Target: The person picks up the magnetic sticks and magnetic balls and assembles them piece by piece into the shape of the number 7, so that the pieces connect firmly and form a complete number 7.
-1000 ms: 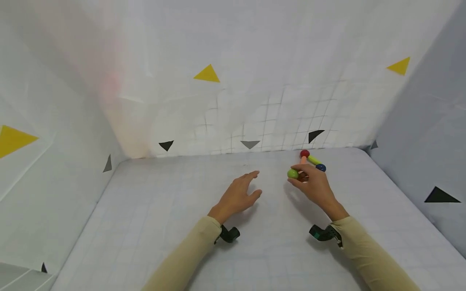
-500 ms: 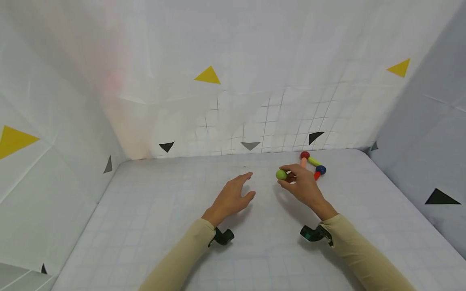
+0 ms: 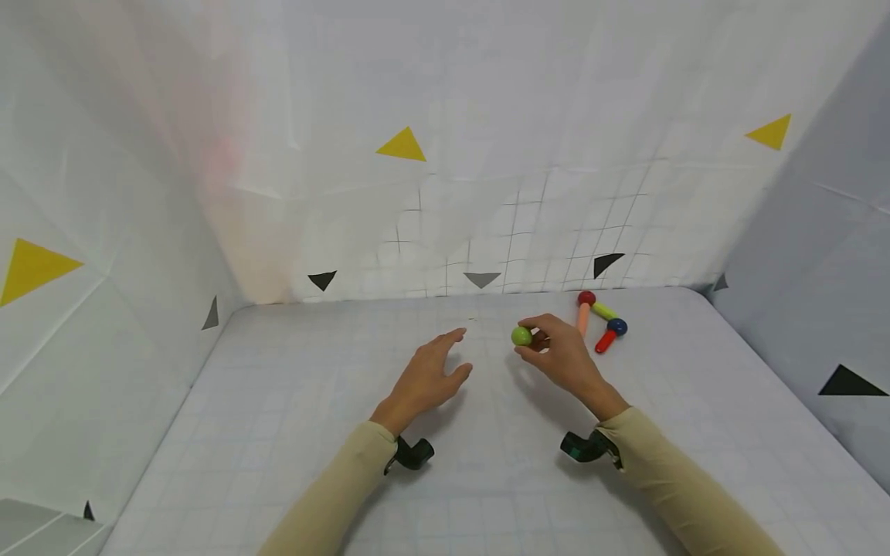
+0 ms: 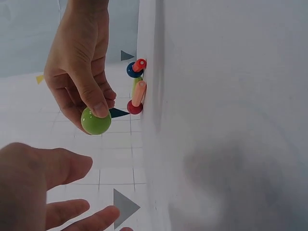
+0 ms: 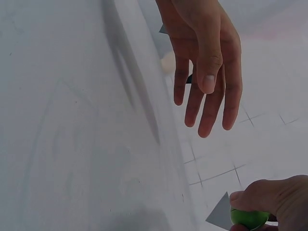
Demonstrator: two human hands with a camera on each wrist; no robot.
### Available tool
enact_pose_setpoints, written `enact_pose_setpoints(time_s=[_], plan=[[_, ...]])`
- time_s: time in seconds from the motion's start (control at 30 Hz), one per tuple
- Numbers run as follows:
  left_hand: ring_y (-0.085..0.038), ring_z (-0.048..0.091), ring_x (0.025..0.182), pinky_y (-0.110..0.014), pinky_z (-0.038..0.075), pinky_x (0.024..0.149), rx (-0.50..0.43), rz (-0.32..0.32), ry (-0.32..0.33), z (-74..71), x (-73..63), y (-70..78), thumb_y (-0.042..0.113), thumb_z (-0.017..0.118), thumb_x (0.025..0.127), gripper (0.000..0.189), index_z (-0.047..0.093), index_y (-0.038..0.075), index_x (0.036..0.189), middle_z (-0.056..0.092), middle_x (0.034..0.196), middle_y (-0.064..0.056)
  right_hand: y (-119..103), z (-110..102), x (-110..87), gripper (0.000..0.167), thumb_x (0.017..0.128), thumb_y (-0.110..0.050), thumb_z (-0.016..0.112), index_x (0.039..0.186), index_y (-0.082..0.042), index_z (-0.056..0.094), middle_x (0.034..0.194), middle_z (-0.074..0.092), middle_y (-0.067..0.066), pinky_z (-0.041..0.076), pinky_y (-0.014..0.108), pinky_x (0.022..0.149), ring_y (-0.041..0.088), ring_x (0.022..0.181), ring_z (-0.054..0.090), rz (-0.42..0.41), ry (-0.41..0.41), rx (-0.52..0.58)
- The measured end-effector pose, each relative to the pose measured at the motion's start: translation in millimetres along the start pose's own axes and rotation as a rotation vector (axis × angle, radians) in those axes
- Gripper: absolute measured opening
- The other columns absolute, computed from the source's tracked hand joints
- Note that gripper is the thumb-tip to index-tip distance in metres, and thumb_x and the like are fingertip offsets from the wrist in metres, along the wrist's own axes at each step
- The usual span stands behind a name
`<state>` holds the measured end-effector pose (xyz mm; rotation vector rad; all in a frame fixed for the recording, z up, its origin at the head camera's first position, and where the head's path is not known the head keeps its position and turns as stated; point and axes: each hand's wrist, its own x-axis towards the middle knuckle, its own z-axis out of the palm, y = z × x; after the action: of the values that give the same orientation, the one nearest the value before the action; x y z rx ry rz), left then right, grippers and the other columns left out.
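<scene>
A shiny green ball is pinched between the thumb and fingers of my right hand, held above the white surface; the left wrist view shows the ball under the thumb. My left hand hovers to the left of it, fingers apart and holding nothing. In the right wrist view the left hand's fingers extend loosely. Behind and right of my right hand lie a red ball, a salmon rod, a yellow-green rod, a blue ball and a red rod.
The white, faintly gridded table meets a back wall marked with yellow and dark triangles. Side walls stand at left and right. Each wrist wears a small black camera, one at left and another at right.
My right hand has carried the green ball leftward, away from the rods and balls, uncovering the red rod. My left hand has also drifted a little left, still with nothing in it.
</scene>
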<state>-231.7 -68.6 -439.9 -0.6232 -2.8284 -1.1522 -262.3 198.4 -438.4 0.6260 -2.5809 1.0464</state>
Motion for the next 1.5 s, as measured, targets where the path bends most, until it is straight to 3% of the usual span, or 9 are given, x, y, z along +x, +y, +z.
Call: enact_pose_setpoints(time_s=[0.27,0.67,0.93,1.13,1.5], plan=[[-0.030,0.043,0.144,-0.048,0.035,0.117,-0.004,-0.022,0.041,-8.6,-3.6,-8.2,0.030,0.066,0.102,0.062,0.045,0.016,0.158,0.055,0.150,-0.006,-7,13,7.8,0.045,0.085,-0.003,0.087,0.125,0.003,0.068,0.112,0.068,0.012,0.062,0.039,0.078,0.023,0.086,0.069,-0.028,-0.007,0.003],[-0.029,0.044,0.143,-0.047,0.035,0.117,0.001,-0.038,0.105,-18.8,-8.5,-27.8,0.027,0.068,0.101,0.061,0.048,0.010,0.156,0.056,0.149,-0.010,-25,38,17.3,0.045,0.084,-0.003,0.087,0.123,0.004,0.066,0.113,0.068,0.013,0.061,0.035,0.077,0.021,0.085,0.068,-0.070,-0.031,0.059],[-0.030,0.045,0.142,-0.048,0.035,0.117,-0.013,-0.070,0.139,-29.2,-14.5,-38.6,0.025,0.069,0.100,0.061,0.049,0.007,0.155,0.056,0.148,-0.012,-35,55,26.7,0.044,0.082,0.001,0.087,0.121,0.006,0.067,0.111,0.068,0.014,0.061,0.034,0.074,0.022,0.084,0.069,-0.144,-0.033,0.117],[-0.029,0.045,0.143,-0.048,0.035,0.118,-0.009,-0.120,0.149,-34.5,-19.2,-47.3,0.027,0.068,0.101,0.060,0.049,0.010,0.155,0.056,0.149,-0.011,-40,69,31.2,0.041,0.083,-0.001,0.087,0.119,0.002,0.067,0.111,0.067,0.012,0.060,0.030,0.074,0.019,0.085,0.068,-0.141,-0.065,0.111],[-0.032,0.045,0.142,-0.051,0.035,0.117,-0.014,-0.130,0.194,-46.0,-30.4,-55.9,0.024,0.068,0.099,0.060,0.049,0.006,0.154,0.055,0.149,-0.013,-50,85,39.2,0.041,0.084,0.000,0.086,0.120,0.004,0.067,0.111,0.067,0.012,0.060,0.032,0.076,0.024,0.087,0.068,-0.119,-0.115,0.135]])
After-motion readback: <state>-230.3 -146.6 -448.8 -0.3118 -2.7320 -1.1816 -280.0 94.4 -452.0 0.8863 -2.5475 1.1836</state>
